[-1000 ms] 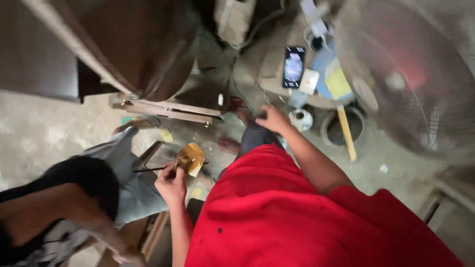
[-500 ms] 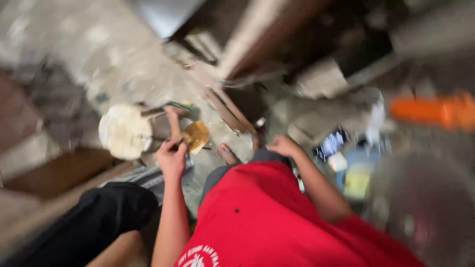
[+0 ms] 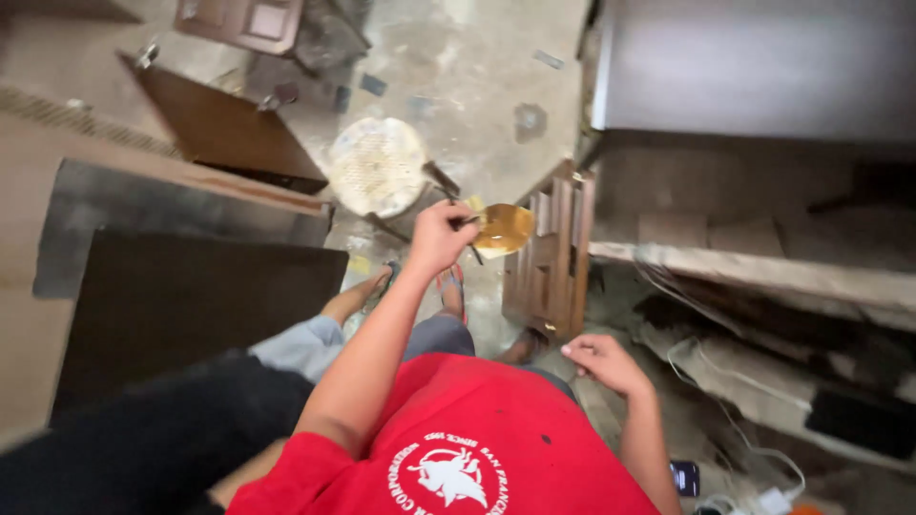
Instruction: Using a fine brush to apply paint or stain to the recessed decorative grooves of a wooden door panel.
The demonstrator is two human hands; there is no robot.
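Brass-yellow disc (image 3: 505, 229) on a thin dark rod (image 3: 469, 238) — left hand (image 3: 439, 237) clenched around the rod; right hand (image 3: 605, 362) loosely curled, holding nothing

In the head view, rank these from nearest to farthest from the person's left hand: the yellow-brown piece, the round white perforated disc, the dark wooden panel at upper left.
From the left hand:
1. Yellow-brown piece, held, just right of the hand.
2. Round white perforated disc, on the floor, up and left.
3. Dark wooden panel, farther left.

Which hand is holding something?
The left hand, raised, grips a thin tool beside a yellow piece. The right hand hangs empty, fingers loosely curled.
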